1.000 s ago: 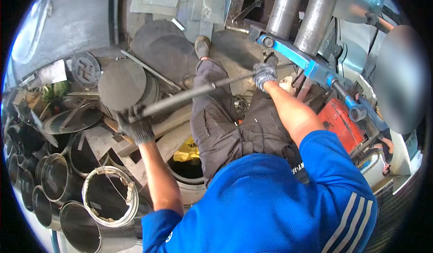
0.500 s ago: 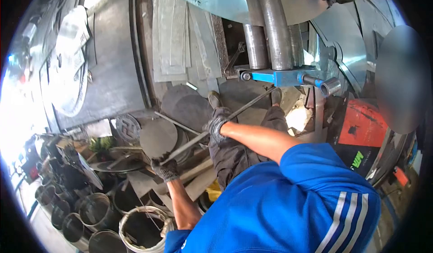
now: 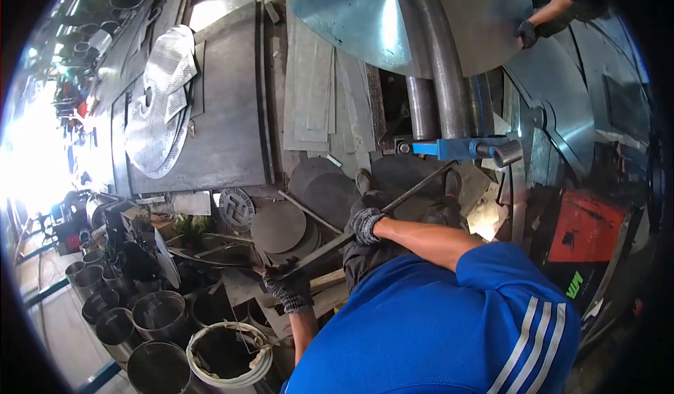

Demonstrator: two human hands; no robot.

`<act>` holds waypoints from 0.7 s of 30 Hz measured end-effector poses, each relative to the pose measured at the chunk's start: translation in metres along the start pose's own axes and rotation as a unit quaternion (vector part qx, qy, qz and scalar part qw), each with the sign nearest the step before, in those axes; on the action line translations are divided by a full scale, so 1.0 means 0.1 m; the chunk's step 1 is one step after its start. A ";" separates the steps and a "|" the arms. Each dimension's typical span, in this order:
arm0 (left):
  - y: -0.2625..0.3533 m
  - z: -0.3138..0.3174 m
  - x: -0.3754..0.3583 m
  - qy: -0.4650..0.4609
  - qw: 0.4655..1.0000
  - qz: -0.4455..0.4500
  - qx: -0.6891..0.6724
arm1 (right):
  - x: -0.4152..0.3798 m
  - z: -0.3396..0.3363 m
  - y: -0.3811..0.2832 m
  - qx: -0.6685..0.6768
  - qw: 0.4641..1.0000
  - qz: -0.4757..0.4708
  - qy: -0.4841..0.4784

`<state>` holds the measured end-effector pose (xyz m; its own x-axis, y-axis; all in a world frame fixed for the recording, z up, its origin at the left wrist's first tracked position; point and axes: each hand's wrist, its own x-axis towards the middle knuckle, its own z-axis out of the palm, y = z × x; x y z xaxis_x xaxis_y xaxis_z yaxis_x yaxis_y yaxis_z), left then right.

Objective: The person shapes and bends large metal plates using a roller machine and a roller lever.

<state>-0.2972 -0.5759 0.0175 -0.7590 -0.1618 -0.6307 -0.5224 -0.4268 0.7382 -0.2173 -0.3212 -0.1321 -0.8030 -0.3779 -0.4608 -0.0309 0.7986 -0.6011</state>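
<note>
A long metal bar (image 3: 319, 252) slants across in front of my legs, its far end near the blue bracket (image 3: 449, 148) of a roller machine. My right hand (image 3: 366, 225), in a grey knit glove, is closed around the middle of the bar. Lower left, my gloved left hand (image 3: 288, 287) grips its near end. Beyond the bracket stand thick steel rollers (image 3: 439, 64) with a large shiny metal sheet (image 3: 365, 25) between them. A co-worker's gloved hand (image 3: 526, 34) touches the sheet's right edge.
Round metal discs (image 3: 279, 228) lie on the floor by my feet. Several metal cylinders (image 3: 159, 312) and a white-rimmed bucket (image 3: 230, 357) stand at lower left. Flat steel sheets (image 3: 228, 113) are stacked on the left. A red and black machine (image 3: 588, 229) stands at right.
The view has shifted, so the scene sits further right and slightly lower. Both my hands keep their hold on the bar. The metal sheet sits at a slightly different place between the rollers.
</note>
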 end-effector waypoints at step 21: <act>-0.09 1.17 -3.20 -0.357 0.859 0.234 0.283 | -2.44 -0.61 0.14 0.133 0.972 -0.047 0.190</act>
<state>-0.0946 -0.4163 0.2406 -0.8770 0.4746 -0.0751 -0.0472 0.0704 0.9964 -0.0583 -0.1889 0.0118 -0.9676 -0.2019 -0.1515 0.0000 0.6003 -0.7998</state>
